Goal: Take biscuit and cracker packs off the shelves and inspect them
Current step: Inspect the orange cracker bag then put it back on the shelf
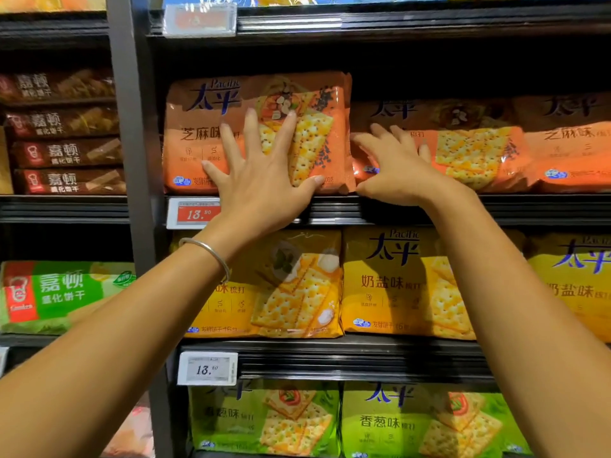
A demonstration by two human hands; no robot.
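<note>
My left hand [261, 180] lies flat against the front of the orange sesame cracker pack [211, 127], fingers straight and spread wide, thumb reaching toward the pack's lower right corner. It presses on the pack without curling round it. The pack stands upright on the shelf [330, 211], the leftmost in its row, right against the dark upright of the rack.

My right hand [396, 170] is just beside it, at the pack's right edge. Its fingers are stretched out and loose over the neighbouring orange pack [472, 153], the thumb near the first pack's bottom corner. It grips nothing that I can see.

A thin silver bangle [211, 252] sits on my left wrist. Under the orange pack, a red price tag [195, 213] is clipped to the shelf edge. On the shelf below stand yellow cracker packs [390, 282], partly behind my forearms, and under them a white price tag [208, 368] and green cracker packs [380, 421]. In the bay to the left, brown wafer packs [66, 150] are stacked flat.
</note>
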